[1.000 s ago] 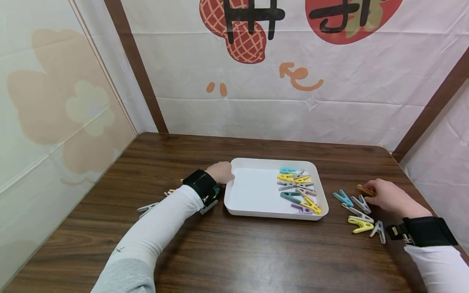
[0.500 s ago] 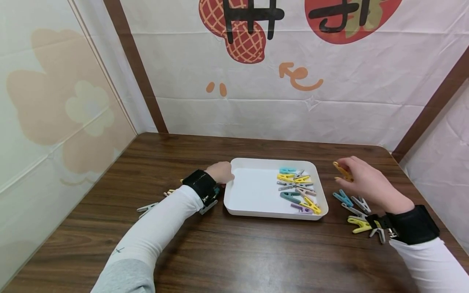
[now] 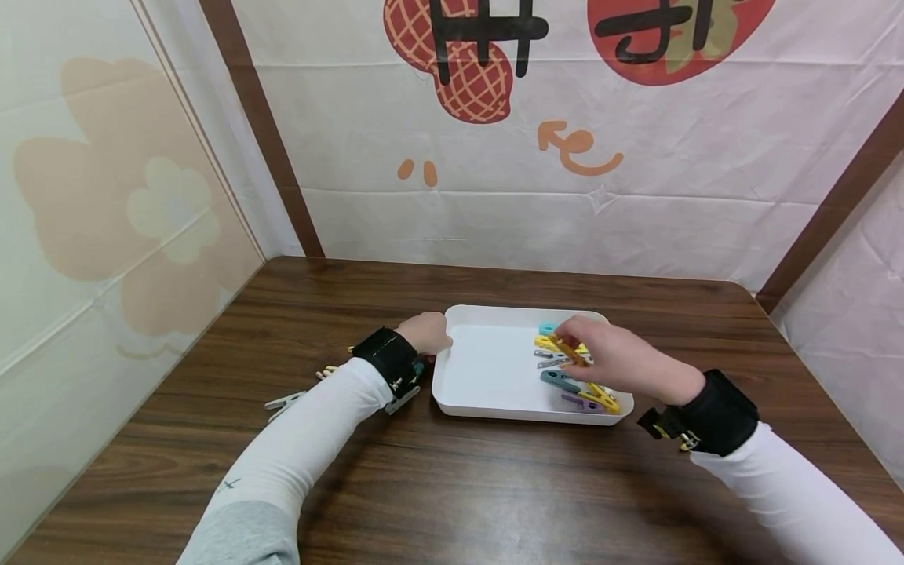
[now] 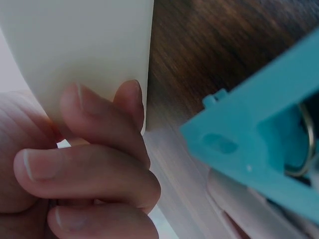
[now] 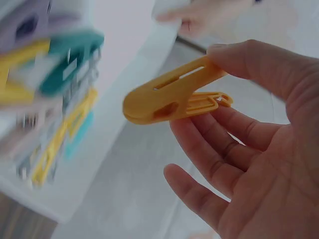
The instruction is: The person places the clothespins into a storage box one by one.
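My left hand [image 3: 424, 333] grips the left rim of a white tray [image 3: 487, 369]. In the left wrist view its fingers curl against the tray's outer wall, with the thumb on the other side. My right hand [image 3: 628, 357] pinches an orange-yellow plastic clothespin [image 5: 172, 92] by its handles, thumb on one and fingertips on the other. This clothespin is over the tray's right half, above several others lying there. Among those are a dark teal clothespin [image 3: 560, 380], a yellow clothespin [image 3: 600, 399] and a purple clothespin [image 3: 581, 403]. My right hand hides part of that row.
Left of the tray, more clothespins lie on the brown table [image 3: 452, 494], partly under my left forearm, including a grey clothespin [image 3: 285, 402]. A turquoise clothespin [image 4: 239, 144] looms close in the left wrist view. A printed cloth [image 3: 438, 220] hangs behind the table.
My right hand has lifted the orange-yellow clothespin from the pile on the right and carried it left over the tray. The right arm now covers that pile. My left hand has stayed put.
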{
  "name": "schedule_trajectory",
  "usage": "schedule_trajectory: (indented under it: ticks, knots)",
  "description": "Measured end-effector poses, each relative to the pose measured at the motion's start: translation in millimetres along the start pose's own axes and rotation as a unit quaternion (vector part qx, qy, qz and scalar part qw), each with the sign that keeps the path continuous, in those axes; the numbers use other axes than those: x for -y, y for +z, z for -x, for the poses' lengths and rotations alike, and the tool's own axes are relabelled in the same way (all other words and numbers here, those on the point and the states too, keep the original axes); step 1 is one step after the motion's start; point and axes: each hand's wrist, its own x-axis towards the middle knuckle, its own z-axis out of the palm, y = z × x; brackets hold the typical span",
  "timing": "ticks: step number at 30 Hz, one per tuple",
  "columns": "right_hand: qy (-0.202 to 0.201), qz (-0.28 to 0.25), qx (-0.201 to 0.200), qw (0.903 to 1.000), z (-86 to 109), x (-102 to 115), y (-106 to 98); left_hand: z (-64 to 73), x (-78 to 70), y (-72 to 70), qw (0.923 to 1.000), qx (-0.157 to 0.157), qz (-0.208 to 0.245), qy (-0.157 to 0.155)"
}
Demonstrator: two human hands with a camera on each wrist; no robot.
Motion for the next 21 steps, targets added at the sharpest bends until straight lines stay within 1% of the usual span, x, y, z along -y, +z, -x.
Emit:
schedule_trajectory:
  ticks: [3, 6, 12, 19, 21]
  knots:
    - [-0.021, -0.011, 0.026, 0.9994, -6.6, 6, 10, -0.7, -0.6, -0.3, 1.0000, 0.000, -0.003, 0.001]
    - [-0.031, -0.015, 0.048, 0.9983, -11.4, 10, 19, -1.1, -1.1, -0.8, 1.0000, -0.002, -0.008, 0.004]
    - [-0.016, -0.030, 0.099, 0.9945, -16.5, 10, 30, -1.3, -0.3, -0.7, 0.9999, -0.003, -0.012, 0.007]
    - [0.005, -0.036, 0.134, 0.9904, -19.8, 4, 37, -0.6, -0.3, 0.4, 1.0000, -0.004, -0.007, 0.001]
    - [0.001, -0.031, 0.139, 0.9898, -20.8, 2, 40, -0.7, -0.2, 0.5, 1.0000, -0.003, -0.006, -0.001]
